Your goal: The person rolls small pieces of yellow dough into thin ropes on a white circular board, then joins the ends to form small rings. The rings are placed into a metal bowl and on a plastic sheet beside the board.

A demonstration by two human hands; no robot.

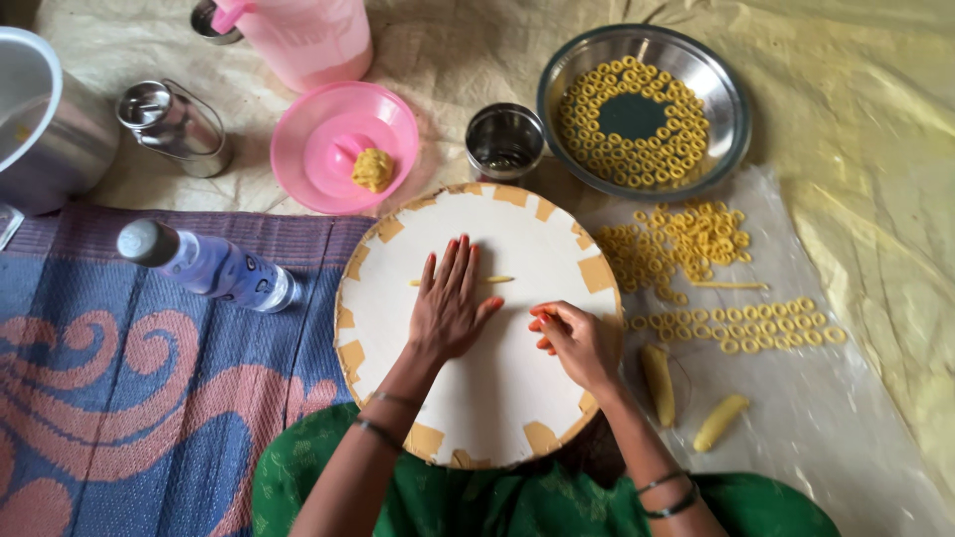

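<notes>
Fingers (450, 267) of left hand (450, 310) flat on thin yellow dough strand (500, 279) (right hand (575, 340) pinching small bit)

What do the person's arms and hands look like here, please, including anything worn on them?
Both forearms are bare, with no sleeves in view. The left hand has red-painted nails, and thin dark bangles circle that wrist. The right hand also has red nails, with dark bangles on its wrist.

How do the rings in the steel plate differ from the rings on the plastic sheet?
The rings in the steel plate are packed in neat circles around a bare centre; the rings on the plastic sheet lie partly in a loose heap, partly in short rows. The plate's set sits farther from both hands. Both are small yellow dough loops.
</notes>
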